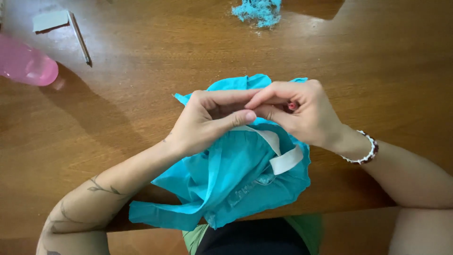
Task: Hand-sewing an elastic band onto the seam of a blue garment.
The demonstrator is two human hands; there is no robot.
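A crumpled turquoise cloth [236, 174] lies on the wooden table [141, 123] at its near edge, with a white strip [283, 160] folded across it. My left hand [207, 120] pinches the cloth and the strip's end between thumb and forefinger. My right hand [297, 111], with a beaded bracelet at the wrist, meets it fingertip to fingertip and pinches the same spot on the cloth's upper edge. What sits between the fingertips is hidden.
A pink bottle [23, 63] lies at the far left. Beside it are a small grey card [49, 20] and a thin metal tool [80, 38]. A tuft of turquoise fluff [258, 10] sits at the far edge.
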